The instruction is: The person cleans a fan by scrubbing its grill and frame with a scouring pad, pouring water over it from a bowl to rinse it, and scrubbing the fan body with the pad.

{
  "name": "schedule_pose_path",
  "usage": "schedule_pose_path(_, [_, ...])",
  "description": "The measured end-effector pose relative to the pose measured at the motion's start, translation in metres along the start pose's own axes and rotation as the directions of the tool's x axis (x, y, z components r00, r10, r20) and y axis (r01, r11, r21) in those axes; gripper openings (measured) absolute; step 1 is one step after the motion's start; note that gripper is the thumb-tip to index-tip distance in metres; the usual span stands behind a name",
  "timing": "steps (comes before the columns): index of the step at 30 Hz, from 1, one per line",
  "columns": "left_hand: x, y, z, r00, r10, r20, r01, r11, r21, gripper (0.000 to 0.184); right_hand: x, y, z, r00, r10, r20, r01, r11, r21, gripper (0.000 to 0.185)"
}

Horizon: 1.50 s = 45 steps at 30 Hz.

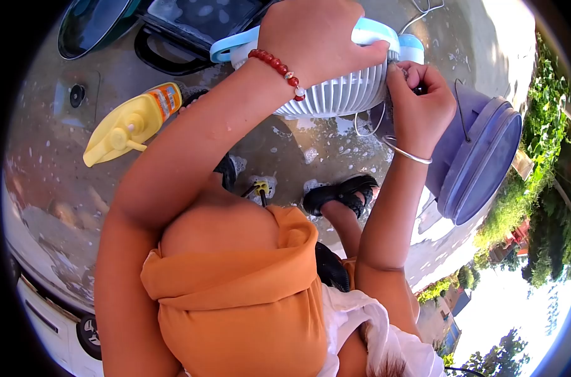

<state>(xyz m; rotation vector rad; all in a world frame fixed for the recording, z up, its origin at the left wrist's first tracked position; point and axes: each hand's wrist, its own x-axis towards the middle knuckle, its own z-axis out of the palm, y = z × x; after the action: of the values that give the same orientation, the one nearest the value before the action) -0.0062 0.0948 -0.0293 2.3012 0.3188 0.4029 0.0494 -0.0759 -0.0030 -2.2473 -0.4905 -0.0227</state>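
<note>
Many white ribs (342, 94), pale blue rim (368, 31), fan (361, 88) held in left grip (313, 31), right grip (423, 97) pinching its edge (382, 76)

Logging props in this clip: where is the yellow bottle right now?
In the head view, the yellow bottle is on the wet floor at the picture's left, between the round black disc and the left forearm.

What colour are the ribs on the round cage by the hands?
White: the ribs show best in the head view, the only one.
</note>
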Motion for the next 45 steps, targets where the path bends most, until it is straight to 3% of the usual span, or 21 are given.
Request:
schedule_pose_path(3, [-0.001,0.001,0.001,0.997,-0.070,0.028,0.069,0.997,0.036,0.041,-0.015,0.002,-0.008,0.994,0.109,0.017,-0.110,0.992,0.057,0.022])
schedule_pose_path(7, [-0.005,0.005,0.003,1.000,-0.013,0.015,0.012,0.999,0.043,0.042,0.001,0.004,0.001,0.999,0.049,0.002,-0.049,0.994,0.093,0.023])
schedule_pose_path(8, [-0.005,0.005,0.004,1.000,-0.003,-0.010,0.003,0.999,0.032,0.042,0.009,0.001,0.002,0.996,0.071,0.048,-0.069,0.997,-0.033,0.027])
schedule_pose_path(9, [-0.003,0.005,0.003,1.000,-0.001,-0.014,0.002,0.999,0.034,0.042,0.009,0.000,0.003,0.997,0.068,0.047,-0.066,0.997,-0.030,0.027])
schedule_pose_path(12, [0.004,0.002,0.000,0.998,-0.063,0.022,0.061,0.996,0.068,0.042,0.008,-0.002,0.008,0.999,0.044,0.003,-0.044,0.999,-0.033,0.029])
schedule_pose_path(15, [0.001,0.000,0.000,0.997,-0.077,0.027,0.078,0.997,-0.021,0.042,-0.010,0.001,0.001,0.999,0.010,-0.043,-0.008,0.999,0.037,0.026])
schedule_pose_path(17, [0.003,0.000,0.000,0.996,-0.088,0.024,0.087,0.996,0.029,0.043,-0.019,0.001,-0.006,0.988,0.155,-0.019,-0.151,0.978,0.142,0.028])
schedule_pose_path(22, [0.005,0.001,0.000,0.999,-0.040,0.004,0.040,0.999,0.023,0.041,0.003,0.005,0.006,0.991,0.135,-0.015,-0.128,0.962,0.241,0.027])
schedule_pose_path(25, [0.006,0.000,-0.002,0.998,-0.054,0.009,0.054,0.998,0.030,0.041,0.018,0.004,0.011,0.996,0.093,-0.006,-0.092,0.990,0.109,0.026])
schedule_pose_path(27, [0.009,0.001,-0.005,0.992,-0.111,0.064,0.111,0.994,0.003,0.042,0.010,0.007,0.009,0.998,0.054,0.013,-0.055,0.986,0.155,0.027])
schedule_pose_path(31, [0.007,-0.002,-0.003,0.991,-0.121,0.060,0.120,0.992,0.024,0.043,-0.028,0.008,-0.003,0.984,0.177,-0.020,-0.171,0.969,0.181,0.030])
schedule_pose_path(35, [0.012,0.001,-0.005,0.991,-0.115,0.071,0.113,0.993,0.031,0.045,-0.035,0.009,0.002,0.983,0.162,-0.083,-0.135,0.955,0.264,0.029])
schedule_pose_path(38, [0.019,-0.012,0.002,0.994,-0.093,-0.051,0.096,0.993,0.067,0.048,-0.022,0.005,0.009,0.990,0.124,-0.069,-0.100,0.953,0.286,0.028])
schedule_pose_path(41, [0.023,-0.008,-0.008,0.982,-0.189,0.025,0.187,0.980,0.067,0.050,-0.025,0.010,0.017,0.988,0.042,-0.150,-0.003,0.969,0.246,0.028])
schedule_pose_path(45, [0.024,-0.007,-0.011,0.978,-0.204,0.051,0.200,0.978,0.061,0.051,-0.050,0.028,0.024,0.975,-0.055,-0.213,0.097,0.977,0.190,0.030])
